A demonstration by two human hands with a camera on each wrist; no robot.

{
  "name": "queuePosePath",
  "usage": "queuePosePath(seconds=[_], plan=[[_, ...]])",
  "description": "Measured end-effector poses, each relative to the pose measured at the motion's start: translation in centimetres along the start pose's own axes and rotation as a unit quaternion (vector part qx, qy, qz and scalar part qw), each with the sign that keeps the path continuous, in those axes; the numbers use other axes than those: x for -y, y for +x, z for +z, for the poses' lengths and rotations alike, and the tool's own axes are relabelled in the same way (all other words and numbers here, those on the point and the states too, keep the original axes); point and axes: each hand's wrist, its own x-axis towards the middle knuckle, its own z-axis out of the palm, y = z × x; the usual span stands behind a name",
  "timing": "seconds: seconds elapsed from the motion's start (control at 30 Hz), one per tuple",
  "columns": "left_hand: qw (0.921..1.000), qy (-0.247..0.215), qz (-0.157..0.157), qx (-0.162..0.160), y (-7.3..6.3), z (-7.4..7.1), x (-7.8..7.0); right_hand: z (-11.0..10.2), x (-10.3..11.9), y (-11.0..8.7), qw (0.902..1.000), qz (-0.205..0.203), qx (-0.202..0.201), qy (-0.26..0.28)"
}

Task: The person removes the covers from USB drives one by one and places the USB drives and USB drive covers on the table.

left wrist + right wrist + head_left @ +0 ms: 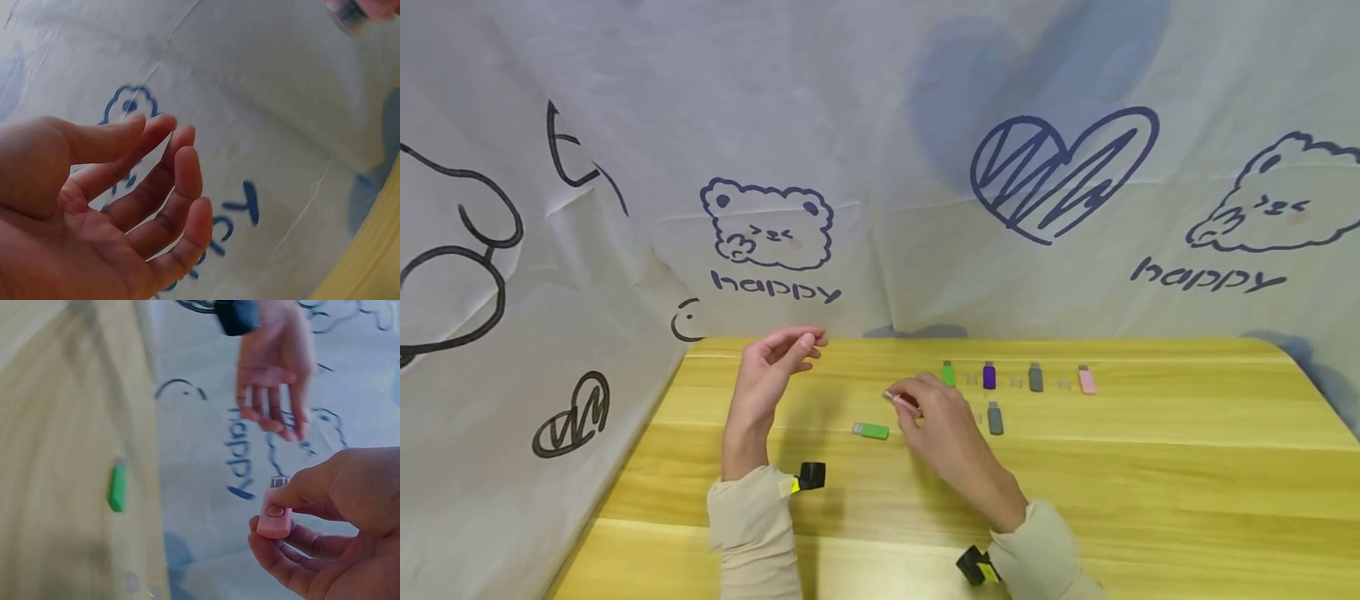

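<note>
Between thumb and fingers, my right hand (943, 425) pinches a pink USB flash drive (274, 515), its metal plug pointing away from the palm. My left hand (765, 379) hovers above the table to the left, its fingers loosely bent and the thumb close to the index finger; I see nothing in it in the left wrist view. On the table between the hands lies a green USB flash drive (871, 431), plug toward the left. Just beyond the right hand lie a grey drive (995, 418) and another green drive (948, 373), which the hand partly borders.
A back row also has a purple drive (989, 376), a grey drive (1036, 378) and a pink drive (1087, 381). Small clear caps (1016, 382) lie between them. The wooden table (1150, 500) ends at a printed white cloth (895, 208) behind and left.
</note>
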Motion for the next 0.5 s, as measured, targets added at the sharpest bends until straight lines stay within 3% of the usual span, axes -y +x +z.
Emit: queuePosePath(seconds=[0.1, 0.5], plan=[[0.9990, 0.017, 0.008, 0.040, 0.2, 1.4, -0.2, -1.7, -0.5, -0.3, 0.9999, -0.002, -0.015, 0.006], [0.9913, 0.029, 0.037, 0.123, 0.2, 7.6, -0.8, -5.7, -2.6, -0.9, 0.9977, -0.001, -0.058, 0.036]])
